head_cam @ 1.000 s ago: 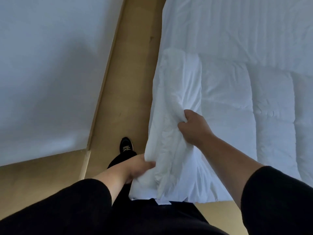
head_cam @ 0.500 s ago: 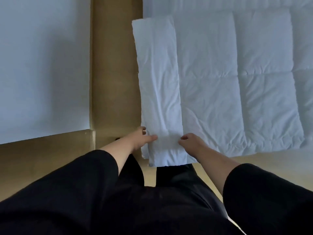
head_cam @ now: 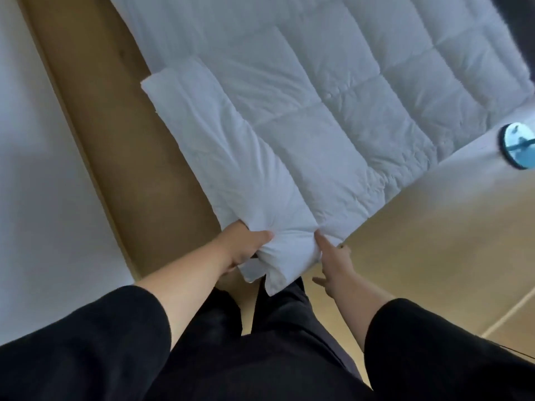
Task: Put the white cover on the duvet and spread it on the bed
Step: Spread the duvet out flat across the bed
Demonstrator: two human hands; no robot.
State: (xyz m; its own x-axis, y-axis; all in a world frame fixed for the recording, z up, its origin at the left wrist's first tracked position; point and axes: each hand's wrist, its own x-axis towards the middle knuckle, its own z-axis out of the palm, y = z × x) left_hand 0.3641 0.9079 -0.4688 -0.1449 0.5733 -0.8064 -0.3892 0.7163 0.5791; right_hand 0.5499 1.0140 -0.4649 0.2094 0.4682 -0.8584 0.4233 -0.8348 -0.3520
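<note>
A quilted white duvet [head_cam: 333, 91] lies spread over the bed. Along its left edge rests the white cover [head_cam: 228, 149], folded into a long narrow strip that runs away from me. My left hand [head_cam: 243, 248] grips the strip's near end, which is bunched and hangs off the duvet's corner. My right hand [head_cam: 335, 263] is at the right side of that bunched end; its index finger touches the fabric and the other fingers are spread and hold nothing.
A wooden floor [head_cam: 130, 146] runs along the left of the bed and continues in front of it. A white wall [head_cam: 43, 169] stands at the far left. A round blue object [head_cam: 518, 146] sits at the right edge. My dark trousers fill the bottom.
The view has swung so the strip now runs diagonally. My left hand has gathered and bunched the cover's near end. My right hand has let go of its pinch and spread its fingers.
</note>
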